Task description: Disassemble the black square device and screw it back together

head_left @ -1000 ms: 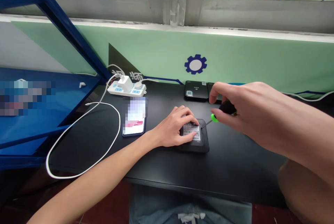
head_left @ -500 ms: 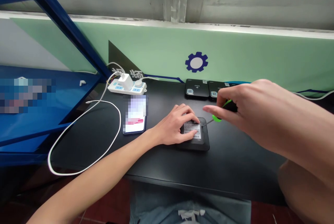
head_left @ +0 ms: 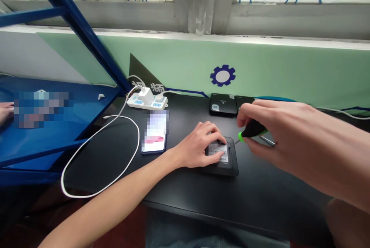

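Note:
A black flat electronic box [head_left: 233, 167] with a white printed label [head_left: 218, 150] lies on the dark desk. My left hand [head_left: 204, 145] rests on it, thumb and fingers apart over the label, holding it down. In my right hand [head_left: 268, 122] is a screwdriver [head_left: 251, 129] with a black and green handle, the fingers and thumb around it. Its thin shaft slants down to the box's upper right edge, beside the label. A silver rod [head_left: 267, 140] shows just under my right hand; what it belongs to is hidden.
Two more black boxes [head_left: 223, 104] sit against the green wall panel, one partly behind my right hand. Left of my left hand are a phone [head_left: 153, 145], a white power strip [head_left: 147, 102] and a looped white cable [head_left: 62, 180]. At far left a person's hand [head_left: 5, 113] shows.
The view has shifted, so the scene sits lower and further right. My right thumb and fingers have changed position on the screwdriver handle. My left hand stays on the box. Another person's hand has appeared at far left.

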The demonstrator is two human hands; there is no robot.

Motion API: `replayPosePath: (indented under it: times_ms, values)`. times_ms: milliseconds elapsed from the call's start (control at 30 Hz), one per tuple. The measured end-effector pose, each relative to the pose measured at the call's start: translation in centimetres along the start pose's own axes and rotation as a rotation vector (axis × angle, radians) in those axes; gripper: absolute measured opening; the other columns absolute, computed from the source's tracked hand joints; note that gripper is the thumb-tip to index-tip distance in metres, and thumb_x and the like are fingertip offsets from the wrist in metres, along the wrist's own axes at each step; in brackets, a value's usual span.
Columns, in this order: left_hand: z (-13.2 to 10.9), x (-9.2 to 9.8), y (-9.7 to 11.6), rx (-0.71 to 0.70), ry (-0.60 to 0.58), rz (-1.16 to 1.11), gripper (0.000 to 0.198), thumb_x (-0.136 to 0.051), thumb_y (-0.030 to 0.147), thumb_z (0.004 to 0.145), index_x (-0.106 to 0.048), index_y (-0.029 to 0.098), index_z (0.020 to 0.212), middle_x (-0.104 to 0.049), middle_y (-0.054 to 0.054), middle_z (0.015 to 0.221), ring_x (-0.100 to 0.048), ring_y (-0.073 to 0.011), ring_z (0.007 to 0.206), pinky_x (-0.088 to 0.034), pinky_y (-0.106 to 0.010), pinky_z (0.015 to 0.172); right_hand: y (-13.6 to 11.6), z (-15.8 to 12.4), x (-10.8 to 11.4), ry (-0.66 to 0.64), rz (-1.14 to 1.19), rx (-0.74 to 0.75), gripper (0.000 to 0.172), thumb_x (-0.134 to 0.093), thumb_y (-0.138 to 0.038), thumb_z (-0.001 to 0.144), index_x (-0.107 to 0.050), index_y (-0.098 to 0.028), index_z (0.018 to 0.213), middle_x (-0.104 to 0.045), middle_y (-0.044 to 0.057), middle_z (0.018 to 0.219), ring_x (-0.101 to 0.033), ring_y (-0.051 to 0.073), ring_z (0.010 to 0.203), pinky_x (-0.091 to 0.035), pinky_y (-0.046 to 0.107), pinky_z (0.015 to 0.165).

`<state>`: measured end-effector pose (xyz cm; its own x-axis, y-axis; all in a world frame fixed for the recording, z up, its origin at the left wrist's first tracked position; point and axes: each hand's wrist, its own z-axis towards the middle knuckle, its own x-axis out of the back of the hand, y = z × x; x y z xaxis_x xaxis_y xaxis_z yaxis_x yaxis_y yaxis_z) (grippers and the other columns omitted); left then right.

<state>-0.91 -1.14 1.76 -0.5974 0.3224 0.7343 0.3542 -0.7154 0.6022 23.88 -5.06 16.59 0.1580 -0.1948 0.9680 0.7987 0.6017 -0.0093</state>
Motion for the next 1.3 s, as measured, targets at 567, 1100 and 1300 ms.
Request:
replayPosePath:
  times_ms: [567, 1100, 1300]
  values:
    - [0.1, -0.5, -0.7, -0.030, 0.028, 0.024, 0.026, -0.075, 0.040, 0.108, -0.076, 0.025, 0.129, -0.076, -0.010, 0.125, -0.069, -0.0305, 0.118, -0.048, -0.048, 0.108, 0.2, 0.6, 1.7, -0.018, 0.056, -0.014, 0.004, -0.055, -0.027, 0.095, -0.058, -0.028, 0.097, -0.062, -0.004, 0.064, -0.046, 0.016, 0.043, -0.036, 0.032, 0.053]
    - [0.4, -0.3, -0.7, 0.010, 0.156, -0.034, 0.008, -0.072, 0.028, 0.117, -0.078, 0.023, 0.114, -0.082, -0.005, 0.115, -0.073, -0.0239, 0.111, -0.049, -0.042, 0.104, -0.8, 0.5, 3.5, 0.015, 0.011, -0.001, 0.005, -0.059, -0.031, 0.106, -0.060, -0.034, 0.110, -0.054, -0.007, 0.057, -0.045, 0.021, 0.042, -0.032, 0.036, 0.054]
    - [0.5, 0.1, -1.3, 0.126, 0.309, -0.046, 0.011, -0.072, 0.028, 0.115, -0.080, 0.023, 0.110, -0.084, -0.005, 0.108, -0.077, -0.0238, 0.105, -0.059, -0.040, 0.100, -1.1, 0.1, 4.6, 0.054, -0.072, -0.138, 0.009, -0.056, -0.033, 0.111, -0.064, -0.033, 0.107, -0.067, -0.002, 0.067, -0.063, 0.024, 0.054, -0.035, 0.039, 0.058]
